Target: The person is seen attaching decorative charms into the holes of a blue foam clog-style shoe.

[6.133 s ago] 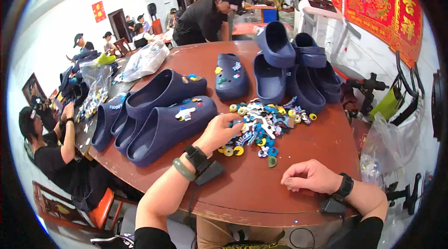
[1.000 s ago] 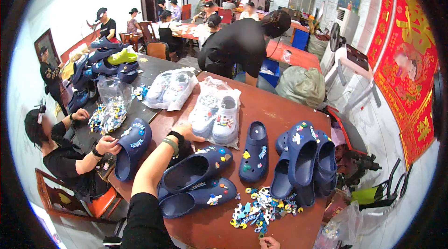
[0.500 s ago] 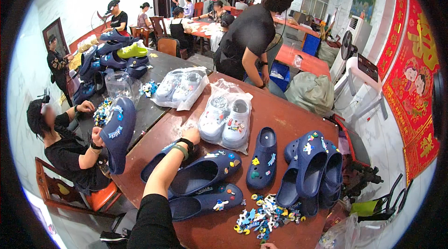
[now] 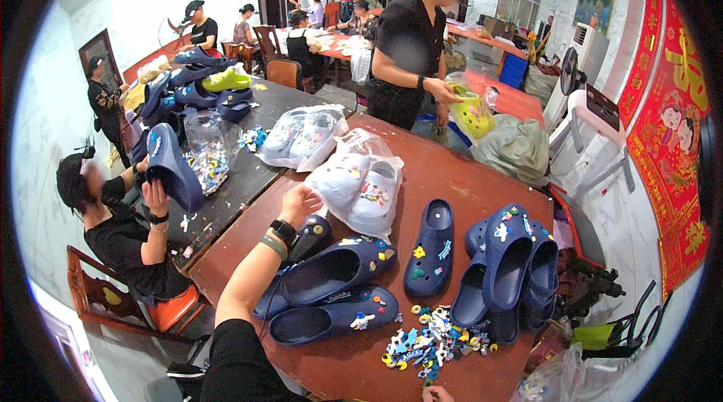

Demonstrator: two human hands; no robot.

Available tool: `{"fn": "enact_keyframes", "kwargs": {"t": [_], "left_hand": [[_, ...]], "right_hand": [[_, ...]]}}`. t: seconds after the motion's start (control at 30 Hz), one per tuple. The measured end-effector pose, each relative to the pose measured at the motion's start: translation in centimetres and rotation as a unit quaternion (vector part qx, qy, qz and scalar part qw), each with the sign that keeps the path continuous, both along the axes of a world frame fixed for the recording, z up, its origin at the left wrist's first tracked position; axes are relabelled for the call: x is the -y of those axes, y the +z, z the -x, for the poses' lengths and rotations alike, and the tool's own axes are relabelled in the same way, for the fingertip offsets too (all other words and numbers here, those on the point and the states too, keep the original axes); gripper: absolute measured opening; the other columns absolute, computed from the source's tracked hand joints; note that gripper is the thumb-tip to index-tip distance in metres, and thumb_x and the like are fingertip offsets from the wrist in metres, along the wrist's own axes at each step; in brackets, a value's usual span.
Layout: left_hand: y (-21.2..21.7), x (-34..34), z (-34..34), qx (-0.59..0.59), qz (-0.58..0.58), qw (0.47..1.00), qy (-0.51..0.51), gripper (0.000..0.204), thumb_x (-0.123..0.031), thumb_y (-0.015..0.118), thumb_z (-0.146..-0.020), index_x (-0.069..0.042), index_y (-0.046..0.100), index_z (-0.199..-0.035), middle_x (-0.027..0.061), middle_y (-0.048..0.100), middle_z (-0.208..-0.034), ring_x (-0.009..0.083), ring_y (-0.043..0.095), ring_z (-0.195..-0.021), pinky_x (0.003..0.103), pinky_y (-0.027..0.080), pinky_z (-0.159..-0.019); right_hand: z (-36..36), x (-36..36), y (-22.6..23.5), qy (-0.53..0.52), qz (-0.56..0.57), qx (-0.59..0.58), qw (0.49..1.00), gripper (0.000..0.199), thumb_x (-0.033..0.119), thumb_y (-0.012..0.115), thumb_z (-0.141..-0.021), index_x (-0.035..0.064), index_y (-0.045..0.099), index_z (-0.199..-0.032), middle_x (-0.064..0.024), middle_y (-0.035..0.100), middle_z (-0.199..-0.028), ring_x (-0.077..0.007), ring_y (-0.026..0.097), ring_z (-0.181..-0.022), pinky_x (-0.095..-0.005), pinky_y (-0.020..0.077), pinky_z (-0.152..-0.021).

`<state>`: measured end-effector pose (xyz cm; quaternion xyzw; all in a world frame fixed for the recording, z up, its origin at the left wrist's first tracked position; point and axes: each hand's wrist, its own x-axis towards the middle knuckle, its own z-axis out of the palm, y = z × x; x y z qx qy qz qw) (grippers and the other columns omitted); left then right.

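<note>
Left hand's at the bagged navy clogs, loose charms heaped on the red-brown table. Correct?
One error: the bagged clogs at the left hand are whitish, not navy, as the head view shows. The rest holds: the loose charms are heaped on the red-brown table.

The loose clogs (image 4: 428, 270) are navy and the bagged clogs (image 4: 343, 185) white; the charms (image 4: 433, 345) mix blue, white, yellow and black. The table (image 4: 331, 372) is red-brown, the bangle (image 4: 273, 246) green.
</note>
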<state>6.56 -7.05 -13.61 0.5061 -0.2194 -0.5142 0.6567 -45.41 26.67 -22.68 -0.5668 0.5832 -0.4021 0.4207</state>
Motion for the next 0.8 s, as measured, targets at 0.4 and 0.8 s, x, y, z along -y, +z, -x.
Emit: {"fn": "enact_keyframes", "kwargs": {"t": [0.4, 0.8], "left_hand": [[-4.2, 0.8, -0.7, 0.196, -0.226, 0.932, -0.204, 0.061, -0.056, 0.070, -0.082, -0.007, 0.061, -0.116, 0.0076, 0.068, -0.087, 0.0166, 0.064, -0.068, 0.034, 0.053, -0.063], [8.1, 5.0, 6.6, 0.475, -0.094, 0.814, -0.321, 0.050, -0.052, 0.063, -0.089, -0.003, 0.070, -0.095, 0.0039, 0.067, -0.089, 0.0122, 0.060, -0.080, 0.025, 0.046, -0.069]], "right_hand": [[-0.4, -0.1, 1.0, 0.026, 0.067, -0.049, 0.996, 0.013, 0.012, 0.064, -0.090, 0.0025, 0.067, -0.098, -0.0081, 0.068, -0.087, -0.0179, 0.063, -0.079, -0.0310, 0.0509, -0.070], [-1.0, 1.1, 1.4, -0.016, -0.035, -0.031, 0.999, 0.009, 0.011, 0.070, -0.084, 0.0029, 0.066, -0.086, -0.0045, 0.062, -0.075, -0.0110, 0.054, -0.060, -0.0254, 0.0439, -0.057]]}}
